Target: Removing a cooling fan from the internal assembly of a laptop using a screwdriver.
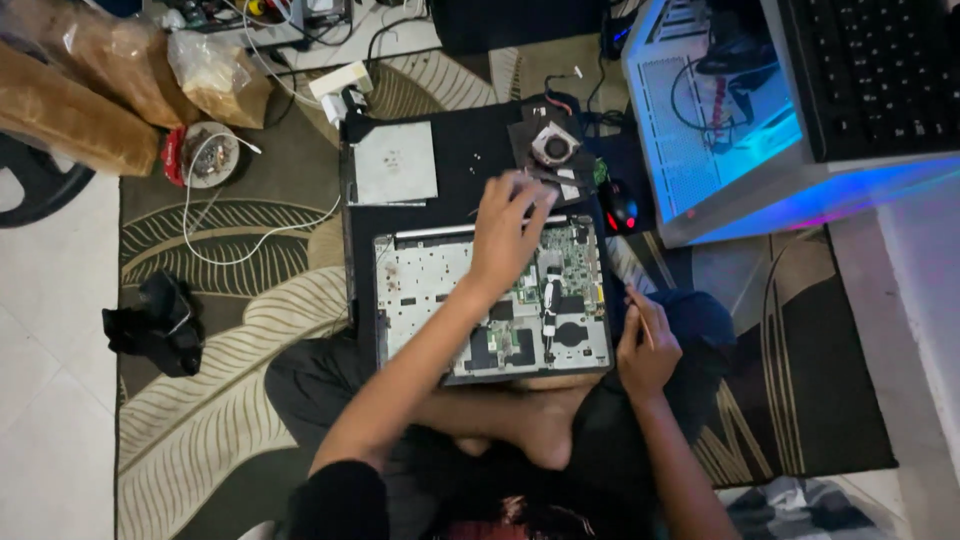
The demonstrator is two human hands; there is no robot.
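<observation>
The opened laptop [490,305] lies across the person's lap, circuit board bare, stiff but fragile; best gripped by its edges. The left hand [510,235] spreads over its top edge. The right hand [648,345] pinches what looks like a thin tool [636,310].

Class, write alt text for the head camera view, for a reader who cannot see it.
A person sitting cross-legged on a leaf-patterned rug reaches their left hand over the exposed circuit board of an opened grey laptop base, while their right hand holds a thin tool beside it. A small round cooling fan lies on a black mat beyond, near a glowing blue computer case.
</observation>
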